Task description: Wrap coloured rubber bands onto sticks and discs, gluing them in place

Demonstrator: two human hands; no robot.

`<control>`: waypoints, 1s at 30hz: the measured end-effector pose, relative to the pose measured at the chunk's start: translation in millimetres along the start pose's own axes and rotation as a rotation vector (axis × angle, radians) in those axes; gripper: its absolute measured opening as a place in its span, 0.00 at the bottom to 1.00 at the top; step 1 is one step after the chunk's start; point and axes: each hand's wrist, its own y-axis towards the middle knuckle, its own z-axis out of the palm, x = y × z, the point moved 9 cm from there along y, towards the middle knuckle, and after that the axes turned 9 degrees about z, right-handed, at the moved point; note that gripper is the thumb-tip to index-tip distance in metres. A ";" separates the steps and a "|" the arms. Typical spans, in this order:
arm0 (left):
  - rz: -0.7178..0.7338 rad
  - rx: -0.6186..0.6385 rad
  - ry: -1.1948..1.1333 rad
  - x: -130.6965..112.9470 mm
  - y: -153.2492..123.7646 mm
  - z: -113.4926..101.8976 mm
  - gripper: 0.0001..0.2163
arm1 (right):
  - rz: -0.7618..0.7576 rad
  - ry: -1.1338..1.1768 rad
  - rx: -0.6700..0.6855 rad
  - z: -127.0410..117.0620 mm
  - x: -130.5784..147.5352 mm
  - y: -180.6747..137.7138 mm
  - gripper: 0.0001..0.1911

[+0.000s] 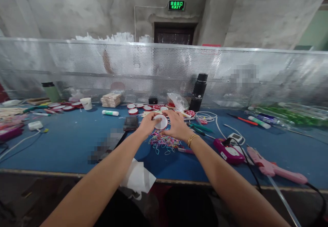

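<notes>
Between my two hands is a round white disc with a red rim (161,122), held up over the blue table. My left hand (148,125) grips its left edge, fingers closed, thumb on the white face. My right hand (177,125), with a gold bracelet at the wrist, curls around the right edge. Just below lies a heap of colourful rubber bands (165,142). Behind my hands are several similar red-rimmed discs (133,111), some with a red pattern on top. Green-handled pliers (201,128) lie right of my right hand.
On the right are a purple power strip (228,151), a pink glue gun (269,163) and trailing cables. A black bottle (199,92) stands by the perforated metal screen (123,73). Left are a glue stick (110,113), a paper cup (86,103) and a dark, partly blurred object (110,146).
</notes>
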 end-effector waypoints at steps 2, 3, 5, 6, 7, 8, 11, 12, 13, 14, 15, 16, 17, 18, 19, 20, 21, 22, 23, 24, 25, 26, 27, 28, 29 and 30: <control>-0.001 0.007 -0.010 -1.6 -0.1 0.4 0.10 | -0.007 0.002 -0.006 -0.6 0.5 -0.2 0.41; -0.003 0.012 -0.010 -2.6 -0.3 0.8 0.09 | -0.010 0.003 -0.007 -0.8 0.7 -0.2 0.40; -0.010 0.018 -0.009 -4.3 -1.1 1.4 0.09 | -0.012 0.006 -0.008 -1.0 0.6 0.0 0.40; -0.015 0.018 -0.008 -4.8 -1.5 1.5 0.09 | -0.012 0.008 -0.008 -1.1 0.5 0.1 0.40; -0.022 0.015 -0.010 -5.0 -1.9 1.5 0.09 | -0.012 0.009 -0.007 -1.0 0.5 0.3 0.40; -0.029 0.011 -0.014 -5.0 -2.3 1.5 0.08 | -0.012 0.010 -0.006 -1.0 0.5 0.4 0.40; -0.052 0.003 -0.045 -4.0 -2.8 2.4 0.08 | -0.010 0.010 -0.009 -1.3 0.7 0.5 0.39; -0.060 0.000 -0.054 -3.4 -2.9 2.5 0.08 | -0.009 0.010 -0.012 -1.5 0.8 0.4 0.39; -0.064 -0.003 -0.059 -3.0 -2.8 2.6 0.08 | -0.008 0.009 -0.014 -1.8 1.0 0.4 0.38; -0.065 -0.006 -0.057 -2.9 -2.6 2.3 0.08 | -0.006 0.008 -0.016 -2.1 1.1 0.3 0.38; -0.063 -0.008 -0.049 -2.8 -2.4 1.9 0.08 | -0.005 0.007 -0.017 -2.4 1.2 0.2 0.38; -0.060 -0.010 -0.038 -2.7 -2.2 1.5 0.08 | -0.005 0.006 -0.017 -2.7 1.4 0.2 0.37; -0.057 -0.010 -0.029 -2.5 -2.0 1.1 0.09 | -0.007 0.005 -0.015 -2.9 1.7 0.1 0.37; -0.055 -0.011 -0.022 -2.2 -1.8 0.7 0.09 | -0.009 0.004 -0.013 -3.1 2.1 0.1 0.37; -0.055 -0.013 -0.017 -1.7 -1.7 0.2 0.09 | -0.012 0.002 -0.011 -3.3 2.4 0.1 0.36; -0.057 -0.017 -0.016 -1.1 -1.8 -0.4 0.09 | -0.014 -0.001 -0.009 -3.4 2.7 0.0 0.36; -0.059 -0.020 -0.015 -0.6 -1.8 -0.8 0.09 | -0.016 -0.003 -0.008 -3.5 3.0 0.0 0.36; -0.060 -0.022 -0.014 -0.3 -1.9 -1.1 0.09 | -0.017 -0.005 -0.007 -3.5 3.1 0.0 0.36; -0.059 -0.021 -0.013 -0.3 -2.0 -1.0 0.09 | -0.017 -0.007 -0.008 -3.5 3.0 0.0 0.36; -0.057 -0.018 -0.012 -0.7 -2.0 -0.7 0.09 | -0.016 -0.007 -0.009 -3.4 2.9 0.0 0.35; -0.054 -0.013 -0.010 -1.4 -2.1 -0.3 0.09 | -0.016 -0.006 -0.009 -3.1 2.8 0.0 0.35; -0.050 -0.009 -0.007 -2.2 -2.1 0.1 0.09 | -0.016 -0.005 -0.008 -2.6 2.6 0.1 0.34; -0.047 -0.008 -0.004 -3.0 -2.2 0.2 0.09 | -0.015 -0.002 -0.007 -2.1 2.2 0.2 0.33; -0.048 -0.008 -0.001 -3.6 -2.4 0.2 0.09 | -0.014 0.002 -0.006 -1.5 1.6 0.3 0.33; -0.050 -0.011 0.001 -4.2 -2.5 -0.1 0.09 | -0.013 0.008 -0.004 -0.9 1.0 0.5 0.33; -0.053 -0.016 0.004 -4.8 -2.7 -0.5 0.09 | -0.012 0.015 -0.003 -0.4 0.4 0.7 0.32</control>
